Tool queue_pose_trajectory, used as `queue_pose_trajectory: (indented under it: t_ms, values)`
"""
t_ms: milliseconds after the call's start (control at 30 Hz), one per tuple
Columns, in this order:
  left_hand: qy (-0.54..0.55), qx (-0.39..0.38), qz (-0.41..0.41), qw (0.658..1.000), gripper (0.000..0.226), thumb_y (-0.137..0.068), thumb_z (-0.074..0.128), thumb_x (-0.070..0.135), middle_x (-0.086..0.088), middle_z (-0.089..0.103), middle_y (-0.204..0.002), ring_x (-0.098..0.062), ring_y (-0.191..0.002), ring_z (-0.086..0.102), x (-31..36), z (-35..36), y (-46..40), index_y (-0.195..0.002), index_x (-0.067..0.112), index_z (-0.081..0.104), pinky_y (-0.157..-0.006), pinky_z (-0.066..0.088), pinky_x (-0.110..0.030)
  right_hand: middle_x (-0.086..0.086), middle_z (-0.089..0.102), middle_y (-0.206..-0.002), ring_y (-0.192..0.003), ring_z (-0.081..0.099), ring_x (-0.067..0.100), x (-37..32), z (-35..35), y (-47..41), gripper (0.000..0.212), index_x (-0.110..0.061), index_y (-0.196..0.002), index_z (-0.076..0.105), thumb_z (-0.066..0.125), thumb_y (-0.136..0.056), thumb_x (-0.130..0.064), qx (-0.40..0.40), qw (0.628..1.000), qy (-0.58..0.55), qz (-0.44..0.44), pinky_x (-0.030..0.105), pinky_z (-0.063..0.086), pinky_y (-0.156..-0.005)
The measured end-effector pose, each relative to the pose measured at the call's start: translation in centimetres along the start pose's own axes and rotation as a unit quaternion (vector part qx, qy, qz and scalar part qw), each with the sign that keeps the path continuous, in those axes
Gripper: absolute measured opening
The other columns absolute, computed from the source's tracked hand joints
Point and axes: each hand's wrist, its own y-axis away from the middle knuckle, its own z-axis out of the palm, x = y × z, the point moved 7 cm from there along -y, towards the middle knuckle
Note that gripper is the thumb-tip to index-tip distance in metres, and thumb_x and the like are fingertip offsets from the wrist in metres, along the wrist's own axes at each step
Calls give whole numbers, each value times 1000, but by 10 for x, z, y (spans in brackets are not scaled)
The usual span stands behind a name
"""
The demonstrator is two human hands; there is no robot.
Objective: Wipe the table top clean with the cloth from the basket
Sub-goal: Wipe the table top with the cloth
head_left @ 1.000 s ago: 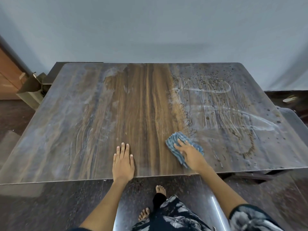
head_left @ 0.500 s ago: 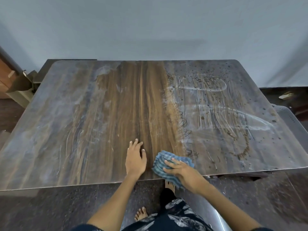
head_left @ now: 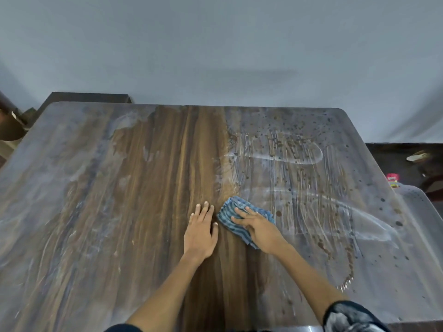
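A brown wood-grain table top [head_left: 148, 188] fills the view, dusty grey on its left and right sides, with a cleaner dark strip down the middle. A blue striped cloth [head_left: 231, 213] lies bunched near the table's middle. My right hand [head_left: 257, 230] presses flat on the cloth with fingers spread and pointing left. My left hand [head_left: 200, 230] rests flat on the bare wood just left of the cloth, fingers straight. White smear streaks and dark specks [head_left: 299, 164] cover the right half.
A plain grey wall stands behind the table. A dark piece of furniture [head_left: 88, 97] sits at the far left corner. A red item [head_left: 392, 178] and a pale object [head_left: 418, 156] lie on the dark floor to the right.
Both hands and the cloth have moved away from the table's near edge toward its middle. The camera has leaned forward, so the near edge and my feet are out of view.
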Motion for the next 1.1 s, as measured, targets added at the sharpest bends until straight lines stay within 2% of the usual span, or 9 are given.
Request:
queue_pose_trajectory:
  t_ms: [267,400,467,667,800,933,1000,1100]
  values:
    - [-31,28,-58,997,53,-100,25,30,2,5,-158,-14,-145,-5,6,-12,-106,-149,17,11,-118,0,-30,-11,25,-154,-145,16,15,26,-60,-123,46,-28,-140,44,36,-100,-6,4,1000,29,-10,34,16,-119]
    - [-49,35,-72,996,52,-100,23,32,1,4,-158,-14,-145,-5,5,-16,-160,-149,17,11,-116,-2,-28,-14,24,-154,-146,14,15,42,-85,-188,54,-30,-141,42,47,-95,-2,2,999,39,-7,36,18,-118]
    - [-52,40,-74,995,52,-100,23,33,2,4,-158,-14,-145,-5,4,-17,-188,-149,17,11,-116,-2,-28,-14,23,-155,-146,13,14,52,-98,-219,55,-31,-141,42,46,-95,-2,13,999,42,-6,37,19,-118]
    - [-52,57,-55,995,53,-100,24,35,1,6,-158,-14,-145,-3,3,-28,-276,-149,19,13,-117,-1,-29,-3,20,-157,-146,11,20,89,-140,-301,47,-23,-143,40,38,-99,-5,61,998,17,18,38,13,-119]
    - [-62,105,-62,991,53,-98,22,39,7,8,-156,-7,-143,-4,-3,-28,-286,-148,24,15,-116,-3,-25,4,16,-158,-147,10,21,104,-171,-357,48,-15,-145,36,41,-98,-4,87,996,27,27,37,12,-119]
    - [-48,123,-58,990,51,-98,25,37,9,13,-154,-2,-140,-4,-6,-25,-286,-147,24,20,-115,-2,-24,9,18,-157,-146,12,23,89,-183,-400,47,-8,-145,34,43,-99,-9,117,993,29,16,31,10,-118]
    - [-43,129,-57,989,50,-98,26,34,10,15,-154,-2,-139,-3,-6,-26,-287,-147,24,22,-115,-1,-23,9,19,-157,-146,12,24,70,-175,-409,47,-10,-145,34,43,-98,-11,111,993,41,-3,34,11,-118]
    - [-33,138,-64,988,49,-98,31,28,7,21,-153,-2,-138,2,-6,-26,-286,-145,19,26,-115,3,-24,2,20,-158,-146,10,23,39,-147,-398,56,-20,-143,38,52,-92,-4,72,995,42,-56,42,8,-117]
